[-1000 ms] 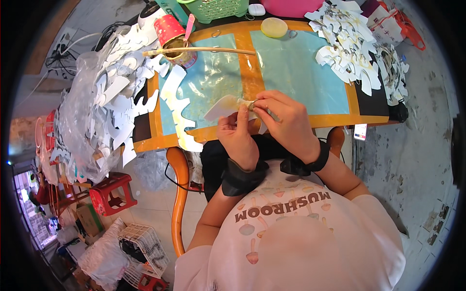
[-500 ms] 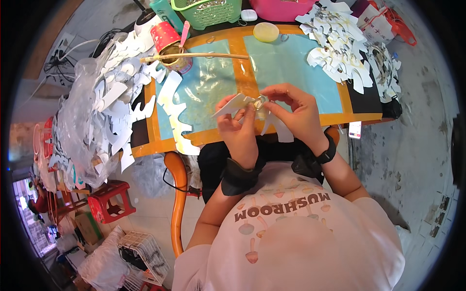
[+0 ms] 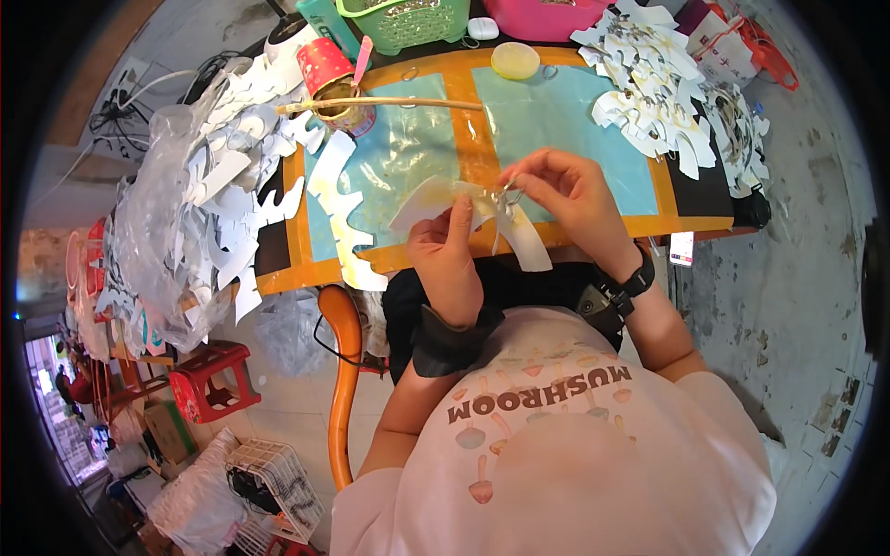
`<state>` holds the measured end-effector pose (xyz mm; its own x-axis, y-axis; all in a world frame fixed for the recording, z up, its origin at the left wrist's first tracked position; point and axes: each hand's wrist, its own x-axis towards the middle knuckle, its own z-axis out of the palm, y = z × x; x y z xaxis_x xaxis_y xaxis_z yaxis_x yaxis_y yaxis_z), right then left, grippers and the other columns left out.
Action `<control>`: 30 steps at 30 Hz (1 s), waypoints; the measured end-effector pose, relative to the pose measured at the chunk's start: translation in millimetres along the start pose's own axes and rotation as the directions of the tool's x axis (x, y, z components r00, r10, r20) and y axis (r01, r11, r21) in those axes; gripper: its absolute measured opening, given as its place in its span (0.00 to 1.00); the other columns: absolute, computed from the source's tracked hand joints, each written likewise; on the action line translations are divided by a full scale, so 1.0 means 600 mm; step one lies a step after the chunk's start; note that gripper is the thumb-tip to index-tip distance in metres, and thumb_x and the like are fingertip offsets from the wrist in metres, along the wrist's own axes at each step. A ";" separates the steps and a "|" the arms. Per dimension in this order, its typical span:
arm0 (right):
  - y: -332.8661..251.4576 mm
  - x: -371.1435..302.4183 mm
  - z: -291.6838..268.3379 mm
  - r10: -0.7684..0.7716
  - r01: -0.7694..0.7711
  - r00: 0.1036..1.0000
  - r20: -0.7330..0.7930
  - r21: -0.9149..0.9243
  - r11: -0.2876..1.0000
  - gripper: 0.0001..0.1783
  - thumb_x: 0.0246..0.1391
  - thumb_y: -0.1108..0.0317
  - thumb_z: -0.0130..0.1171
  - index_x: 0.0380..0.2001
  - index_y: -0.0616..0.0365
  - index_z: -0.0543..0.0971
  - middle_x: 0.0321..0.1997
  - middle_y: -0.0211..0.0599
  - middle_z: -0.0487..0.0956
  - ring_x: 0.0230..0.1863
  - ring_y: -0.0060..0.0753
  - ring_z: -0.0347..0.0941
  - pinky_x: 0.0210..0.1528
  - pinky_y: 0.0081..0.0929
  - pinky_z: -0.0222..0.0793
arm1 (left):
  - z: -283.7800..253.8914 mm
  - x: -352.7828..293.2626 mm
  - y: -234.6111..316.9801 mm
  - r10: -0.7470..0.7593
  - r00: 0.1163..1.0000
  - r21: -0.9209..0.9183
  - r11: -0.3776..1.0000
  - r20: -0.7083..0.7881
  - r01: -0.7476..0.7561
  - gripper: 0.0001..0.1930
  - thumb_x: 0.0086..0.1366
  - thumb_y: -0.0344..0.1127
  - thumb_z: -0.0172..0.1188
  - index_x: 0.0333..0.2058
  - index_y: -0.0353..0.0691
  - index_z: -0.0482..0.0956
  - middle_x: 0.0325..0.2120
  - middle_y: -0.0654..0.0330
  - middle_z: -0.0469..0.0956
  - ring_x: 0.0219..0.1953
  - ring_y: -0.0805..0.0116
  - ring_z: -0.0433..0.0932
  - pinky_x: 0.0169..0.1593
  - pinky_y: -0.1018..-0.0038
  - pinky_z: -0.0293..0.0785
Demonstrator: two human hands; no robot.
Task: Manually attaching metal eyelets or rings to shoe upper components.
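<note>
Pale pink cloth came first in my view: the wearer's shirt (image 3: 593, 463), nearest the head camera. Beyond it, at the near edge of the bench (image 3: 697, 193), both hands were raised around one white cut piece (image 3: 528, 245). The left hand (image 3: 448, 259) had its fingers closed, thumb on top, pinching the piece by its left part, while the other end hung down to the right. The fingers of the right hand (image 3: 577, 196) were drawn almost together, thumb to forefinger, on what I took for a small metal ring (image 3: 511, 194) beside the piece's narrow, yellow-stained middle. Whether the ring was fast to it, I couldn't tell.

I judged the step in hand to be working that ring at the middle; the next move called for a steady left pinch and a gentle pull from the right, lest the thin strip crease or tear.

Farther off, a toothed white strip (image 3: 336, 211) lay to the left, with a heap of white pieces (image 3: 215, 176) past it. A stick (image 3: 408, 102) rested across a tin (image 3: 356, 119), and a green basket (image 3: 408, 35) stood at the far edge.
</note>
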<state>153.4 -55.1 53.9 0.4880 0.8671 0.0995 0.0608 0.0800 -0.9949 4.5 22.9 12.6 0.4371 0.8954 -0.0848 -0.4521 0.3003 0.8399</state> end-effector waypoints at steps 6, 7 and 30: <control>-0.004 0.017 0.002 -0.007 0.039 0.991 0.136 -0.237 0.971 0.08 0.60 0.72 0.63 0.40 0.63 0.82 0.39 0.30 0.83 0.42 0.18 0.76 0.50 0.22 0.72 | 0.003 0.003 0.010 -0.008 1.000 0.026 1.000 0.019 0.007 0.08 0.68 0.32 0.64 0.42 0.37 0.80 0.38 0.59 0.84 0.39 0.74 0.81 0.42 0.75 0.78; 0.001 0.019 0.005 -0.011 0.040 0.991 0.131 -0.223 0.974 0.08 0.59 0.72 0.63 0.40 0.62 0.82 0.38 0.29 0.83 0.41 0.17 0.76 0.49 0.22 0.72 | 0.006 0.002 0.015 -0.022 1.000 0.030 0.999 0.002 0.022 0.07 0.68 0.31 0.64 0.41 0.34 0.80 0.38 0.58 0.84 0.38 0.75 0.81 0.42 0.75 0.78; 0.042 0.051 0.014 -0.023 0.070 0.970 0.242 -0.185 0.980 0.03 0.58 0.76 0.62 0.35 0.62 0.79 0.36 0.25 0.80 0.38 0.15 0.73 0.44 0.19 0.70 | -0.024 0.020 -0.007 -0.020 0.996 0.083 0.996 -0.089 0.028 0.11 0.68 0.32 0.64 0.45 0.35 0.76 0.41 0.57 0.81 0.41 0.70 0.81 0.44 0.73 0.79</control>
<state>162.7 -22.4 32.1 0.2609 0.9583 0.1161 0.2550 0.0476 -0.9658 0.6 37.0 0.1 0.3757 0.9147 -0.1490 -0.3741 0.2968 0.8786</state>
